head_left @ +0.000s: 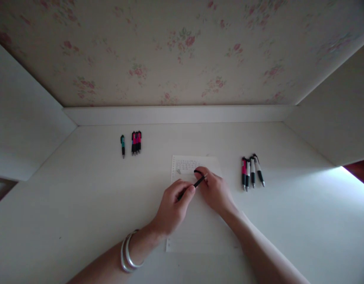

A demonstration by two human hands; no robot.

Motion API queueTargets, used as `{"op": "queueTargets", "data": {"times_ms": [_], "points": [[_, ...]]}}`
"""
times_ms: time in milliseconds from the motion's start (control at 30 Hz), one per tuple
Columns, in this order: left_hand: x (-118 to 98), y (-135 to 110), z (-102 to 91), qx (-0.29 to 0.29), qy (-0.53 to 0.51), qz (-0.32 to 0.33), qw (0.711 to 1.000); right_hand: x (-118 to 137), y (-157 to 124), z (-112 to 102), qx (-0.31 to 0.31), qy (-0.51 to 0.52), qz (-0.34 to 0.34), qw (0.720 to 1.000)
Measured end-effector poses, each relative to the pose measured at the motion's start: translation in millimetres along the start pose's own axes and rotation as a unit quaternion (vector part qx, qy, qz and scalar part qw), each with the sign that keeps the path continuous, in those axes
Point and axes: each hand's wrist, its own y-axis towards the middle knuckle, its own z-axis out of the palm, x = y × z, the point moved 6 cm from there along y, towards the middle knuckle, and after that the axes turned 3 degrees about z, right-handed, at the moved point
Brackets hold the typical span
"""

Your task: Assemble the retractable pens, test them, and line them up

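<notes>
Head: hands [172,206] [216,193] on pen [190,187], table [81,197] centre

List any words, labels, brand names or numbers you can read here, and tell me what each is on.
Nothing is clear enough to quote.
Sheet of paper: the faint handwritten lines at its top are too small and blurred to read.
Black pen, held by the left hand and right hand: no legible marking.
Right-side pens, pink pens, teal pen: any print is too small to tell.

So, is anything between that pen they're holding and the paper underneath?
Nothing visible. The left hand and right hand hold the black pen directly over the sheet; other pens lie off to the sides.
</notes>
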Motion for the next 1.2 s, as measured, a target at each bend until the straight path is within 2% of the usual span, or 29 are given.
{"op": "queueTargets", "data": {"times_ms": [67,100,200,300,400,533,733,1067,1200], "points": [[0.7,0.4,0.1,0.005,-0.013,-0.004,1.000,-12.2,2.5,-3.4,-0.016,0.157,0.051,0.986],[0.7,0.7,0.2,0.007,-0.018,-0.007,1.000,-17.4,3.3,-4.4,-0.019,0.243,0.077,0.967],[0.6,1.3,0.8,0.011,-0.017,-0.025,0.999,-23.6,2.5,-7.6,-0.028,0.456,0.121,0.881],[1.4,0.6,3.0,0.024,-0.009,-0.054,0.998,-18.6,-2.6,-12.0,-0.028,0.564,0.128,0.815],[2.2,-1.3,6.9,0.049,-0.004,-0.071,0.996,-12.4,-8.3,-16.1,-0.033,0.603,0.130,0.786],[3.6,-3.3,9.9,0.068,-0.001,-0.075,0.995,-9.5,-10.9,-17.0,-0.031,0.597,0.125,0.792],[5.0,-1.7,9.5,0.066,0.011,-0.069,0.995,-7.9,-11.8,-12.9,-0.008,0.562,0.095,0.821],[2.0,-2.3,8.9,0.059,0.012,-0.062,0.996,-3.9,-14.2,-13.6,0.000,0.537,0.059,0.842],[2.7,-1.8,9.0,0.054,0.002,-0.060,0.997,0.9,-17.3,-8.1,0.035,0.519,0.045,0.853]]}}
